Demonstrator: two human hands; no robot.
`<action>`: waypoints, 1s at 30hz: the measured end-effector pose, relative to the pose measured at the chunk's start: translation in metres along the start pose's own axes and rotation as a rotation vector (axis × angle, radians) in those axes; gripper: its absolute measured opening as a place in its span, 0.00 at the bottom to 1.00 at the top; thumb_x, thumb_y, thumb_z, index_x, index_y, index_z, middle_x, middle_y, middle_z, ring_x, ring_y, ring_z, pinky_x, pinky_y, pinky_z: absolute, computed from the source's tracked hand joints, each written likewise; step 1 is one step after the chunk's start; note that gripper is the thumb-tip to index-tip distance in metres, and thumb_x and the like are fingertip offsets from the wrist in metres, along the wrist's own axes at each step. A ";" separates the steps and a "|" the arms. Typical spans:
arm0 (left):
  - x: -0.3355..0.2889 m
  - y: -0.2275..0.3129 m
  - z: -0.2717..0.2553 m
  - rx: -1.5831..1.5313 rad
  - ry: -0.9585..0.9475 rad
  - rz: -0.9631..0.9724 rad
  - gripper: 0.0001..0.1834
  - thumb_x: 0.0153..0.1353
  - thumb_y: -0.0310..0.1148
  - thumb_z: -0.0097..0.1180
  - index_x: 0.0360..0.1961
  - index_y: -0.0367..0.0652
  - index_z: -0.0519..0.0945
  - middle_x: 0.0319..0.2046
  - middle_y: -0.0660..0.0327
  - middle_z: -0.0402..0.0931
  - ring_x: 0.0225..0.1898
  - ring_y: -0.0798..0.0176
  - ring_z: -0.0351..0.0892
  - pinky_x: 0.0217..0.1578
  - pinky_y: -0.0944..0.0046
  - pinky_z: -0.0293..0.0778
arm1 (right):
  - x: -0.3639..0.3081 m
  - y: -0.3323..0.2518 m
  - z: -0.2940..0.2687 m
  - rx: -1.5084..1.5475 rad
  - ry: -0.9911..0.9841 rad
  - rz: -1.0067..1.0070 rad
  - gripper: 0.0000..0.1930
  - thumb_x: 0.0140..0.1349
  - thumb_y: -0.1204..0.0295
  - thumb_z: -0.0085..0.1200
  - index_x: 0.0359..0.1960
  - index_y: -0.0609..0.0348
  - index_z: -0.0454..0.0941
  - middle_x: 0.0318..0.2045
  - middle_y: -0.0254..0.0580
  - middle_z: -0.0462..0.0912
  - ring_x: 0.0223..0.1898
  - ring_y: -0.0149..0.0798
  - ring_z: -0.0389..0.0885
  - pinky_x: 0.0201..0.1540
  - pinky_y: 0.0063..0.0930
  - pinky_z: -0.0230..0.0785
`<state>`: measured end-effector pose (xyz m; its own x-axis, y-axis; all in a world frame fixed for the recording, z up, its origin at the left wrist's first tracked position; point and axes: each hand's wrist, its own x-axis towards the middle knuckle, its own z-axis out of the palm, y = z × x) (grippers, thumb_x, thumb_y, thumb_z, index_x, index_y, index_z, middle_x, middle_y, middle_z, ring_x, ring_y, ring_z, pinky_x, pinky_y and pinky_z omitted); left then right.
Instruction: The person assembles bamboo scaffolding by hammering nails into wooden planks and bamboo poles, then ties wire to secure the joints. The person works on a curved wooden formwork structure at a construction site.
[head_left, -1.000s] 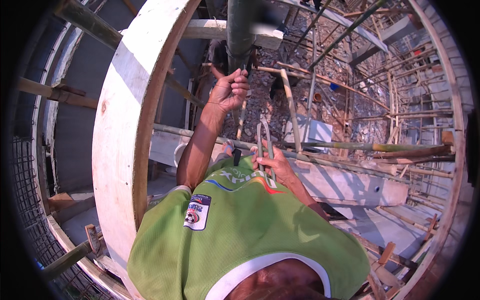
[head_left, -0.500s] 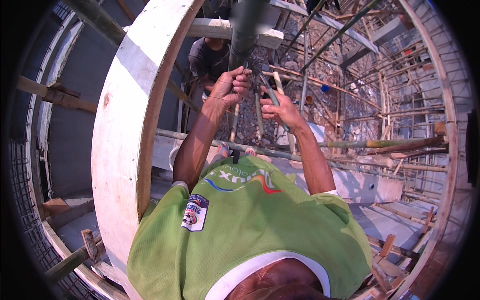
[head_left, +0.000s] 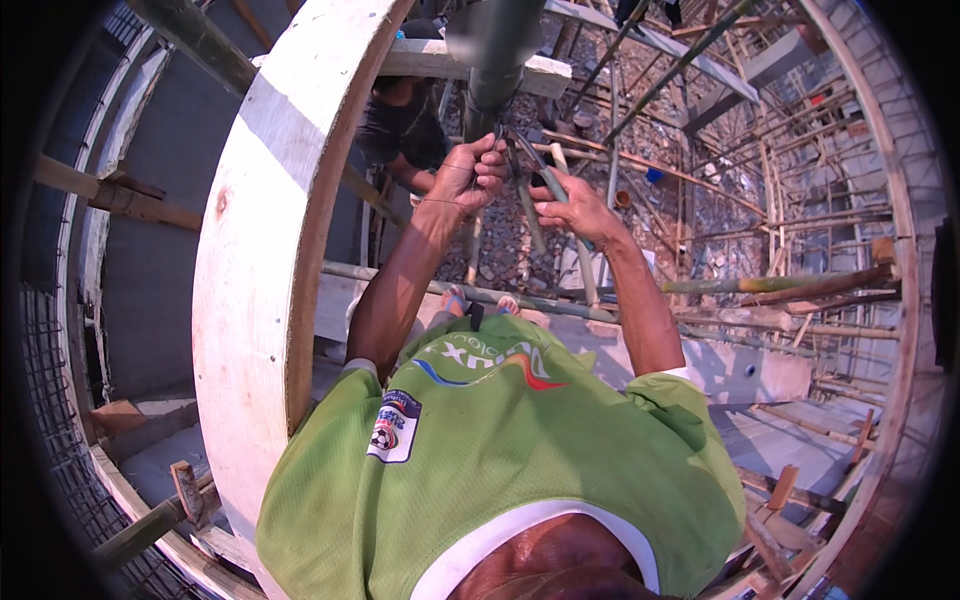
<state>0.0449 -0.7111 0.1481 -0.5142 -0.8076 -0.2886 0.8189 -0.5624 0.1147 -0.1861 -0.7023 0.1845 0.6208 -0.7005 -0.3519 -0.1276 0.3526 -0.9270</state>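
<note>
High in the view, both my hands work at a thick, dark green bamboo pole (head_left: 490,95). My left hand (head_left: 470,178) is closed in a pinch on thin dark wire (head_left: 440,202), which loops over the wrist. In my right hand (head_left: 580,212) is a long grey-green handle of pliers (head_left: 550,175), fingers wrapped round it. The head of the pliers reaches up beside the pole, close to my left fingertips. A thin greenish bar (head_left: 527,200) slants between my hands; I cannot tell whether it is the other handle.
A broad curved pale board (head_left: 255,230) rises on my left. A wooden beam (head_left: 545,75) crosses at the pole. Below stands a person in a dark shirt (head_left: 395,125). Bamboo poles (head_left: 740,286) and rubble (head_left: 590,95) lie beyond. My feet (head_left: 455,300) are on a ledge.
My right hand has shifted slightly right, its fingers closer round the handle. The slanting bar's lower end has swung right and up. Below, the person has moved left.
</note>
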 end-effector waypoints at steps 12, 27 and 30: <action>0.005 -0.002 -0.005 0.283 0.045 0.145 0.15 0.74 0.39 0.42 0.36 0.40 0.74 0.20 0.70 0.65 0.17 0.78 0.61 0.15 0.75 0.58 | 0.012 0.037 0.038 -0.465 0.293 -0.172 0.23 0.51 0.80 0.50 0.52 0.63 0.73 0.33 0.41 0.80 0.36 0.36 0.77 0.43 0.32 0.71; 0.023 -0.051 -0.028 1.330 0.665 0.758 0.32 0.56 0.43 0.70 0.47 0.25 0.71 0.36 0.53 0.79 0.39 0.64 0.79 0.41 0.64 0.76 | 0.101 0.113 0.032 -0.447 0.469 -0.641 0.17 0.65 0.62 0.56 0.47 0.62 0.71 0.35 0.53 0.80 0.37 0.51 0.83 0.39 0.40 0.73; 0.037 -0.055 -0.047 1.217 0.679 0.866 0.28 0.54 0.33 0.72 0.50 0.28 0.71 0.43 0.53 0.80 0.46 0.65 0.80 0.49 0.66 0.76 | 0.125 0.133 0.014 -0.511 0.475 -0.791 0.14 0.60 0.75 0.58 0.46 0.62 0.72 0.37 0.51 0.79 0.38 0.47 0.83 0.39 0.38 0.73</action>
<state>-0.0077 -0.7018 0.0863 0.4320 -0.9007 -0.0459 -0.0535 -0.0765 0.9956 -0.1145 -0.7346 0.0191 0.3169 -0.8270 0.4644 -0.1985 -0.5366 -0.8202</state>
